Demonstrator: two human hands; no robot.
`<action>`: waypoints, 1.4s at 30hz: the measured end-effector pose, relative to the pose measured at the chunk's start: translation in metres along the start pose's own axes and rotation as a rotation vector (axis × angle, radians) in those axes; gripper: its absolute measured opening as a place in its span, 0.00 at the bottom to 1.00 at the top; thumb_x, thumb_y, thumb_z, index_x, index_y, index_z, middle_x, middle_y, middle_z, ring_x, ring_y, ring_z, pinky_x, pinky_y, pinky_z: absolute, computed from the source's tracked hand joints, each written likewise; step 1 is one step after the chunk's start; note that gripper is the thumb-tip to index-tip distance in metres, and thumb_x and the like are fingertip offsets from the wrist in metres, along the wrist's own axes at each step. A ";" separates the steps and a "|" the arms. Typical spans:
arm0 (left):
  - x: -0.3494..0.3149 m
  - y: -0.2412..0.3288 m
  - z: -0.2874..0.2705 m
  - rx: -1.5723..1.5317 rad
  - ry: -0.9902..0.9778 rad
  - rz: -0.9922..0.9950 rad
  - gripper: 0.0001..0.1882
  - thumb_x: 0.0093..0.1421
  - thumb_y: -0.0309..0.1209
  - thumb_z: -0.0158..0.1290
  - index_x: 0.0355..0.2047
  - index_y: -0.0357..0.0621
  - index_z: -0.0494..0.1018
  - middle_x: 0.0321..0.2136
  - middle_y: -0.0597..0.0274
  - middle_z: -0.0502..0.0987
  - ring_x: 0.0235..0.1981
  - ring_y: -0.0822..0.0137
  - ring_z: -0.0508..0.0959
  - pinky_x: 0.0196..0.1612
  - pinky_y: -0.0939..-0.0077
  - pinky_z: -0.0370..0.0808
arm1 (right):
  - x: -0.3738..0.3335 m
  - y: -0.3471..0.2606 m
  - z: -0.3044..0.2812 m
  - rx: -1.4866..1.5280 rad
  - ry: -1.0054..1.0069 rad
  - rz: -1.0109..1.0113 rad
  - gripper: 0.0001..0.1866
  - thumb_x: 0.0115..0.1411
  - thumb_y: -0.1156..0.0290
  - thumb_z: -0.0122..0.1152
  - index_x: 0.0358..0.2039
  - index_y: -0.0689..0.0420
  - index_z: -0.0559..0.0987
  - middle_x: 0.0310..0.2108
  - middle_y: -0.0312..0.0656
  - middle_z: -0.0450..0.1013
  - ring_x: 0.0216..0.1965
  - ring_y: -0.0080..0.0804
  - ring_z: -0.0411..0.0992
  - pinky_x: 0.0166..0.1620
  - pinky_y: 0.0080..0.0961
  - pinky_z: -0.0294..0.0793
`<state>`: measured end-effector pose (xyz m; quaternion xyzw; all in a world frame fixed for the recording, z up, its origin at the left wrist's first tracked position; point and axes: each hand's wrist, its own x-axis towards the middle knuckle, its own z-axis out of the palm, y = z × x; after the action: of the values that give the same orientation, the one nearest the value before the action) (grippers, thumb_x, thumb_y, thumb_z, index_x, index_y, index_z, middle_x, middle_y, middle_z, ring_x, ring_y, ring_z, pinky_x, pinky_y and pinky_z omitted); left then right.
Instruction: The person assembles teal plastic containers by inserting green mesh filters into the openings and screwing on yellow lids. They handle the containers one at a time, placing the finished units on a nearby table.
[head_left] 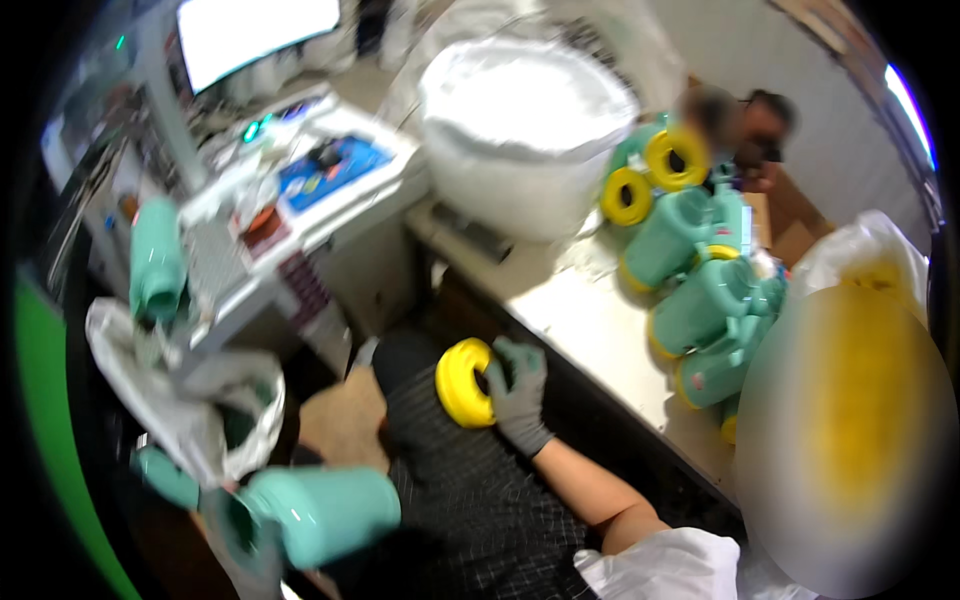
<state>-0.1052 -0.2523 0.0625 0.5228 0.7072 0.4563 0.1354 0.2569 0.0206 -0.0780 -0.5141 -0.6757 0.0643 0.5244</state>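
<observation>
My right hand (520, 395), in a grey glove with greenish fingertips, grips a yellow ring-shaped base (462, 384) by its right side, above my lap. At the lower left, my left hand (250, 562), in a grey glove and partly cut off by shadow and blur, is closed at the end of a glossy mint-green jug body (335, 512). That jug lies tilted on its side across my lap, apart from the yellow ring. The left fingers show only in part.
Several green jugs (690, 235) with yellow bases lie on the white table (560, 310) at right, near another person (765, 125). A white-lined bin (530, 130) stands behind. White bags (150, 390), a green jug body (157, 260) and a machine (330, 215) are at left.
</observation>
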 end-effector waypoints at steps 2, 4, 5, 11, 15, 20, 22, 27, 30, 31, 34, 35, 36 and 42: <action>0.011 0.017 0.013 -0.177 0.335 -0.223 0.22 0.69 0.31 0.51 0.60 0.32 0.67 0.52 0.56 0.74 0.50 0.65 0.75 0.56 0.70 0.72 | 0.001 -0.013 -0.021 0.137 -0.272 -0.063 0.23 0.60 0.69 0.67 0.57 0.56 0.79 0.41 0.47 0.72 0.45 0.47 0.71 0.53 0.41 0.71; 0.009 -0.013 0.012 -0.385 0.389 -0.246 0.18 0.75 0.36 0.46 0.56 0.35 0.71 0.48 0.61 0.75 0.46 0.70 0.76 0.53 0.75 0.72 | -0.008 -0.025 -0.038 0.050 -0.383 -0.188 0.32 0.58 0.61 0.70 0.62 0.55 0.76 0.45 0.50 0.70 0.47 0.48 0.70 0.54 0.42 0.70; 0.010 -0.031 0.021 -0.435 0.456 -0.252 0.17 0.76 0.38 0.44 0.54 0.38 0.72 0.47 0.62 0.75 0.45 0.71 0.76 0.52 0.75 0.73 | -0.014 -0.029 -0.044 -0.020 -0.406 -0.195 0.34 0.58 0.58 0.71 0.64 0.55 0.75 0.47 0.51 0.69 0.49 0.49 0.69 0.55 0.42 0.70; -0.012 -0.046 0.082 -0.266 0.334 -0.211 0.23 0.79 0.43 0.37 0.60 0.40 0.71 0.52 0.62 0.76 0.53 0.70 0.76 0.59 0.72 0.72 | -0.020 0.005 -0.022 0.012 -0.376 0.249 0.27 0.66 0.61 0.63 0.62 0.62 0.75 0.48 0.55 0.70 0.49 0.48 0.70 0.56 0.40 0.71; -0.014 -0.053 0.112 -0.581 0.385 -0.351 0.21 0.79 0.43 0.39 0.53 0.39 0.72 0.46 0.65 0.78 0.48 0.73 0.77 0.54 0.75 0.73 | -0.007 0.059 -0.010 0.566 -0.433 0.874 0.23 0.68 0.62 0.64 0.56 0.65 0.80 0.45 0.48 0.79 0.46 0.34 0.77 0.53 0.30 0.76; -0.020 -0.039 0.148 -0.719 0.398 -0.517 0.18 0.78 0.42 0.41 0.45 0.42 0.74 0.39 0.67 0.79 0.42 0.74 0.78 0.48 0.77 0.75 | 0.059 -0.065 -0.044 0.588 -0.274 0.275 0.22 0.64 0.66 0.64 0.55 0.66 0.80 0.43 0.45 0.74 0.41 0.31 0.73 0.46 0.27 0.74; -0.025 -0.042 0.152 -0.845 0.352 -0.598 0.16 0.77 0.42 0.43 0.45 0.43 0.74 0.39 0.68 0.79 0.41 0.72 0.78 0.48 0.76 0.75 | 0.060 -0.098 -0.045 0.574 -0.318 -0.016 0.26 0.58 0.64 0.68 0.55 0.64 0.80 0.41 0.44 0.72 0.41 0.33 0.72 0.44 0.28 0.74; -0.038 -0.051 0.158 -0.628 0.237 -0.533 0.14 0.76 0.43 0.45 0.40 0.47 0.73 0.36 0.68 0.77 0.40 0.72 0.78 0.46 0.75 0.76 | 0.038 -0.096 -0.048 0.595 -0.390 -0.338 0.32 0.54 0.57 0.72 0.56 0.63 0.81 0.38 0.44 0.70 0.37 0.34 0.68 0.40 0.28 0.72; -0.044 -0.047 0.158 -1.172 0.313 -0.755 0.15 0.74 0.46 0.47 0.39 0.49 0.73 0.34 0.71 0.76 0.39 0.75 0.77 0.45 0.76 0.74 | 0.035 -0.100 -0.053 0.596 -0.463 -0.365 0.33 0.56 0.56 0.72 0.57 0.64 0.80 0.39 0.44 0.69 0.37 0.34 0.68 0.40 0.28 0.72; -0.046 -0.052 0.157 -1.138 0.309 -0.699 0.15 0.74 0.46 0.47 0.39 0.49 0.73 0.34 0.71 0.76 0.38 0.75 0.76 0.45 0.76 0.74 | 0.034 -0.101 -0.054 0.602 -0.470 -0.344 0.32 0.57 0.56 0.71 0.57 0.64 0.80 0.39 0.44 0.69 0.37 0.34 0.68 0.40 0.28 0.71; -0.048 -0.057 0.156 -1.091 0.356 -0.626 0.16 0.75 0.46 0.46 0.39 0.48 0.73 0.34 0.72 0.75 0.38 0.77 0.76 0.44 0.77 0.74 | 0.030 -0.105 -0.055 0.604 -0.475 -0.283 0.30 0.61 0.55 0.68 0.56 0.64 0.79 0.39 0.45 0.69 0.37 0.34 0.67 0.40 0.28 0.71; -0.045 -0.054 0.155 -1.114 0.415 -0.665 0.16 0.75 0.46 0.45 0.39 0.48 0.73 0.35 0.72 0.76 0.38 0.77 0.75 0.44 0.77 0.74 | 0.030 -0.108 -0.056 0.596 -0.469 -0.265 0.29 0.63 0.55 0.67 0.56 0.64 0.78 0.39 0.45 0.69 0.37 0.34 0.67 0.40 0.28 0.71; -0.042 -0.050 0.154 -1.135 0.475 -0.704 0.16 0.75 0.46 0.44 0.40 0.47 0.73 0.35 0.72 0.76 0.38 0.78 0.75 0.44 0.78 0.74 | 0.029 -0.111 -0.056 0.589 -0.462 -0.247 0.28 0.64 0.56 0.65 0.56 0.65 0.78 0.39 0.45 0.68 0.37 0.34 0.67 0.40 0.28 0.71; -0.027 -0.033 0.135 -0.841 0.451 -0.521 0.17 0.77 0.42 0.41 0.45 0.43 0.73 0.40 0.68 0.77 0.42 0.74 0.76 0.48 0.77 0.74 | 0.015 -0.108 -0.044 0.736 -0.451 -0.006 0.27 0.70 0.52 0.58 0.52 0.66 0.76 0.42 0.44 0.69 0.42 0.32 0.68 0.46 0.30 0.71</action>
<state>-0.0245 -0.2087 -0.0451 0.1202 0.5812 0.7521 0.2866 0.2243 -0.0384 0.0188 -0.2641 -0.7068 0.4103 0.5121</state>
